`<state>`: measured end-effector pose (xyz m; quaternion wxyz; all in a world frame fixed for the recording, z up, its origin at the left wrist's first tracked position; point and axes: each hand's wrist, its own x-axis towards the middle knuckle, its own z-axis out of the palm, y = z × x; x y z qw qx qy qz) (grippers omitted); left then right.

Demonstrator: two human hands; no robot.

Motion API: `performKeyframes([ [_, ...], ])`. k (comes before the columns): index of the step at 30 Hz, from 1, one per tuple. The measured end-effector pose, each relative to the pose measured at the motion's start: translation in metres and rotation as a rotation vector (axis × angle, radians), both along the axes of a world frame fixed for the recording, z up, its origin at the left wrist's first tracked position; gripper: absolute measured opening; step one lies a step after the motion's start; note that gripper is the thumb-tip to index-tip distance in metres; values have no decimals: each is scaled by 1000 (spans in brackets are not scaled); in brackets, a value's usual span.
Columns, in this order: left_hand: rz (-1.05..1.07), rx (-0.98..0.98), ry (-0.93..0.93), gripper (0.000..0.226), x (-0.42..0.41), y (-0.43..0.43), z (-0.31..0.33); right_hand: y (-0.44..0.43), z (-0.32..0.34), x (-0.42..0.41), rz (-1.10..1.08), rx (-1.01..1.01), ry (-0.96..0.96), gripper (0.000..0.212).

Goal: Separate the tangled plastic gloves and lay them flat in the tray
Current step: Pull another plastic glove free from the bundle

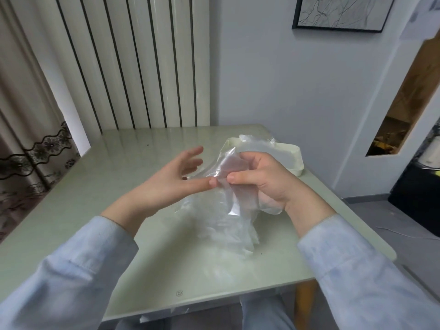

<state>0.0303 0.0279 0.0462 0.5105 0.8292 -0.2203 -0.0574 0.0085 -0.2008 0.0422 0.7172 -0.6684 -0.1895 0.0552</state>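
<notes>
My right hand point(259, 179) grips a clear plastic glove point(228, 167), holding it up above the table with the thumb pressed on the film. My left hand point(176, 179) is beside it with fingers spread and straight, and its thumb tip touches the glove's edge. Below both hands a tangled heap of clear gloves point(226, 232) lies on the table. The white tray point(296, 154) stands behind my right hand, with clear plastic point(256, 140) draped in it. Part of the tray is hidden by my right hand and the held glove.
The pale green table point(119, 186) runs to a wall with a ribbed radiator point(133, 63) at the back. A curtain point(26, 139) hangs on the left. The table's right edge drops to a grey floor with a black object point(419, 196).
</notes>
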Motion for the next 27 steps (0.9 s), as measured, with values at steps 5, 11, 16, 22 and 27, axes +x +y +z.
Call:
performKeyframes([
  [5, -359, -331, 389, 89, 9, 9, -16, -3, 7, -2, 145, 122, 9, 28],
  [11, -224, -420, 327, 31, 2, -4, -15, -5, 3, 3, -44, -86, -36, 24],
  [16, -29, -447, 124, 7, -1, -10, -14, 5, -3, 9, -257, -51, -4, 18],
  [22, 49, -479, 46, 11, -4, -11, -10, 12, -10, 7, -142, 48, 176, 12],
  [27, 57, -407, 24, 14, -5, -10, -7, 11, -10, 10, -194, 22, 107, 16],
])
